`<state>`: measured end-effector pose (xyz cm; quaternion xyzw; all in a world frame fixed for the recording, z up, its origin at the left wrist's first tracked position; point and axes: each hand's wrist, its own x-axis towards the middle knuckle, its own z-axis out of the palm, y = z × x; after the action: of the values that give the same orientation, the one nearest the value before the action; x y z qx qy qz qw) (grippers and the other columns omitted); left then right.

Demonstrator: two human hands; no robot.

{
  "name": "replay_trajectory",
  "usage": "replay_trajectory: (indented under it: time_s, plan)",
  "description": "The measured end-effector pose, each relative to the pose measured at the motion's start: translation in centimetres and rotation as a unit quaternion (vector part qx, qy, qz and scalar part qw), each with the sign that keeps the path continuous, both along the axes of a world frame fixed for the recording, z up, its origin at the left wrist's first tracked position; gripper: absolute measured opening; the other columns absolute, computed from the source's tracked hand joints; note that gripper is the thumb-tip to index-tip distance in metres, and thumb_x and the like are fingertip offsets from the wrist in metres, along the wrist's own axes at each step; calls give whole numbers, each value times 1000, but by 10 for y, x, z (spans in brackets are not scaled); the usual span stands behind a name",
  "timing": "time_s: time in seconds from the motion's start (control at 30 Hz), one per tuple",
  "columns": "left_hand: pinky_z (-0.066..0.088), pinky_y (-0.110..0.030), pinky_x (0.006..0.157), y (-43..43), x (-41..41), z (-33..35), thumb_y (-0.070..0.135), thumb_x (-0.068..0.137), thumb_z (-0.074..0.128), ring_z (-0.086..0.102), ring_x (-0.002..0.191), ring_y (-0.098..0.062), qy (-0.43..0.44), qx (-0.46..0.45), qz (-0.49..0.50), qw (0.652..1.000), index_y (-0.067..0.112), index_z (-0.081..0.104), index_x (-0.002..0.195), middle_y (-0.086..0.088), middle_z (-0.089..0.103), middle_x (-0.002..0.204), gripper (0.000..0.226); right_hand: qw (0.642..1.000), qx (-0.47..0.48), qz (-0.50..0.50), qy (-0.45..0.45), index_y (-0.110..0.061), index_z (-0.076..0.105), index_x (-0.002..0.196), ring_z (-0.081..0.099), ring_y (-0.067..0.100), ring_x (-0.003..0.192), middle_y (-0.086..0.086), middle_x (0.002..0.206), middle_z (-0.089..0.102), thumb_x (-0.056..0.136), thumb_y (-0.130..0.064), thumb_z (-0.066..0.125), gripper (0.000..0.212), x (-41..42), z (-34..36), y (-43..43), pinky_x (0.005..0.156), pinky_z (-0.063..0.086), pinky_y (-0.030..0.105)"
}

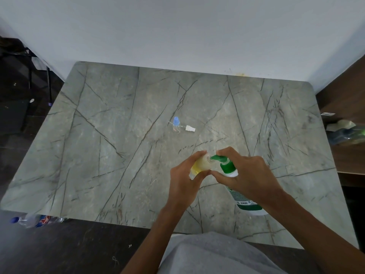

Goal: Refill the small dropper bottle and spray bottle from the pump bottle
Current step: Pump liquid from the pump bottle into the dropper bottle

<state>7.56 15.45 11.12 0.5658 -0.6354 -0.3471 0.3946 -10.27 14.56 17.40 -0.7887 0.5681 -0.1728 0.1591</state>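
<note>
I've got both hands in close over the near half of the marble-patterned table (118, 155), right of centre. My left hand (183, 182) is wrapped round the spray bottle (202, 165), fingers and thumb curled tight about its body, and I can see yellow liquid inside it. Its mouth is open and tipped toward the pump. My right hand (250, 175) is curled over the top of the pump bottle (246, 200), with the fingers on the green pump head (219, 158) and the thumb tucked in beside my left thumb. The green spout sits right at the spray bottle's open mouth, though I can't tell whether anything is flowing. The pump bottle stands on the table under my right wrist, its white-and-green label showing. Further back, well apart from the hands, the dropper bottle (176, 123) with its blue cap stands near the table's middle. Just beside it lies the white spray head (190, 128) on its side. Down on the dark floor at lower left are some plastic bottles (29, 221).
</note>
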Motion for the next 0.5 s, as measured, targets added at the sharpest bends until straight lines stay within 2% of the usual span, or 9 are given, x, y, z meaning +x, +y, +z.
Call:
replay_trajectory:
  time_s: [0.17,0.37,0.5]
  plan:
    - [51,-12,83,-2,3,5,37,78,75,60,101,10,20,5,5,1000,37,55,123,24,60,115,49,999,3,13,30,-36,33,125,63,9,60,-6,88,71,73,-74,44,66,1,0,0,58,56,25]
    - [52,-14,85,-4,3,6,43,77,71,61,103,7,18,4,5,1000,38,55,124,22,61,117,50,999,25,24,18,-42,24,132,66,11,75,-6,97,71,64,-82,43,81,-1,-1,-1,71,56,32]
    - [53,-16,84,-5,3,7,42,77,72,61,103,7,24,-4,2,1000,36,56,123,26,59,115,50,999,25,25,24,-44,22,131,66,11,74,-7,96,70,66,-79,44,77,-2,-1,-1,71,57,32]
